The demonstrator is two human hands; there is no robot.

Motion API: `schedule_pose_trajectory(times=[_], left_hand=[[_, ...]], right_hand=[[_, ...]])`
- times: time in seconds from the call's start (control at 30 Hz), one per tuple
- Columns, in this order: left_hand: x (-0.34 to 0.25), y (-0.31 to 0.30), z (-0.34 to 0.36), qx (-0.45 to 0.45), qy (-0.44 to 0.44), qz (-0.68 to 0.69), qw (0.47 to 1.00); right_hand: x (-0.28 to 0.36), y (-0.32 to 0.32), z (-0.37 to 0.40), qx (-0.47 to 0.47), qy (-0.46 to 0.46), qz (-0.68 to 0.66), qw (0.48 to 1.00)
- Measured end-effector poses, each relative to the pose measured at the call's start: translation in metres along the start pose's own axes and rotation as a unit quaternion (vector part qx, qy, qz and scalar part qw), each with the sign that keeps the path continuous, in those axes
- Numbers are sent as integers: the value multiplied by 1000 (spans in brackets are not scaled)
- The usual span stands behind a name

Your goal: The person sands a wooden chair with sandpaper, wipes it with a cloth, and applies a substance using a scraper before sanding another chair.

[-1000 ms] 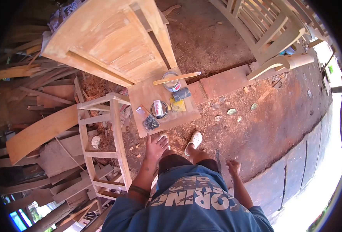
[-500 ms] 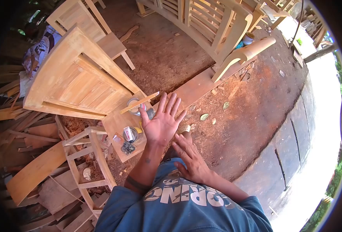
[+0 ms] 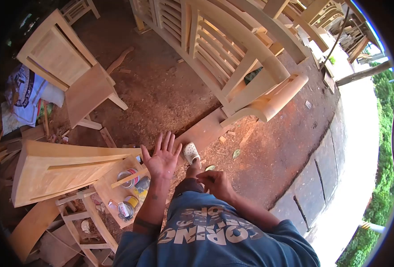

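Note:
My left hand [image 3: 162, 158] is held out palm up, its fingers and thumb spread, nothing in it. Just left of it, cans stand on the wooden chair seat [image 3: 106, 190]. One open can [image 3: 127, 179] has a flat wooden stick [image 3: 129, 178] lying across it. Nearer to me is another can [image 3: 126, 209] with a yellow label. My right hand [image 3: 217, 183] hovers before my shirt, near my knee, its fingers curled in toward the thumb and nothing showing in them. Below it the ground shows a white clog [image 3: 190, 152] on my foot.
The chair's panelled back [image 3: 63, 171] rises at the left, beside a bare wooden frame [image 3: 88, 224]. A second chair [image 3: 88, 91] stands farther off. A long slatted bench [image 3: 237, 58] with a curved armrest [image 3: 281, 100] fills the back. A plank [image 3: 201, 131] lies on the dirt floor among wood chips.
The view has swung, showing more of the second chair and the clog. My right hand has gone from stretched fingers to curled ones, farther from my left hand. My left hand stays open.

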State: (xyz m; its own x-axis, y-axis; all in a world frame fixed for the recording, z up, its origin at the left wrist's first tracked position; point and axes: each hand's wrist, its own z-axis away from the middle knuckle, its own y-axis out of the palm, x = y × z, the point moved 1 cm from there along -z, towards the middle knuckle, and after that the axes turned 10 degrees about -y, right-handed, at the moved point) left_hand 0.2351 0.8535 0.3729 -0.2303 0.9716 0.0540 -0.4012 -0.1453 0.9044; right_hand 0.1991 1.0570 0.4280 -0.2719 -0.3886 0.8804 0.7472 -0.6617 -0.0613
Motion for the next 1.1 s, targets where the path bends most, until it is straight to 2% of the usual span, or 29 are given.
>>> schedule_pose_trajectory(times=[0.1,0.23,0.27,0.33,0.43,0.53,0.57,0.6,0.7,0.73,0.83,0.93,0.97,1.1], left_hand=[[5,12,-46,-33,3,-46,998],[21,26,-83,-82,-43,-59,994],[26,33,-87,-79,-47,-89,992],[40,42,-90,-70,-65,-150,984],[47,34,-86,-66,-57,-124,988],[42,17,-58,-57,-13,-74,996],[38,6,-41,-64,21,-70,995],[35,-6,-23,-69,59,-65,994],[35,-50,35,-147,149,-22,978],[41,-64,45,-174,173,-4,969],[72,-93,76,-217,169,49,960],[109,-86,62,-236,117,-22,964],[121,-76,53,-243,88,-49,965],[172,-22,-7,-175,17,-258,950]], right_hand=[[23,-54,-33,-27,-111,168,979],[42,-114,-55,-105,-91,193,971],[28,-126,-59,-139,-91,138,976],[7,-149,-63,-179,-99,150,967],[-68,-182,-62,-198,-109,219,949],[-203,-229,-52,-171,-113,354,912],[-245,-251,-45,-147,18,264,953],[-273,-270,-37,-115,145,168,968],[-268,-302,-12,-126,146,212,958],[-267,-311,-17,-140,120,219,958],[-276,-317,0,-160,77,179,968],[-264,-316,15,-140,83,138,977],[-261,-315,22,-130,52,165,976],[-288,-326,42,-101,85,130,983]])
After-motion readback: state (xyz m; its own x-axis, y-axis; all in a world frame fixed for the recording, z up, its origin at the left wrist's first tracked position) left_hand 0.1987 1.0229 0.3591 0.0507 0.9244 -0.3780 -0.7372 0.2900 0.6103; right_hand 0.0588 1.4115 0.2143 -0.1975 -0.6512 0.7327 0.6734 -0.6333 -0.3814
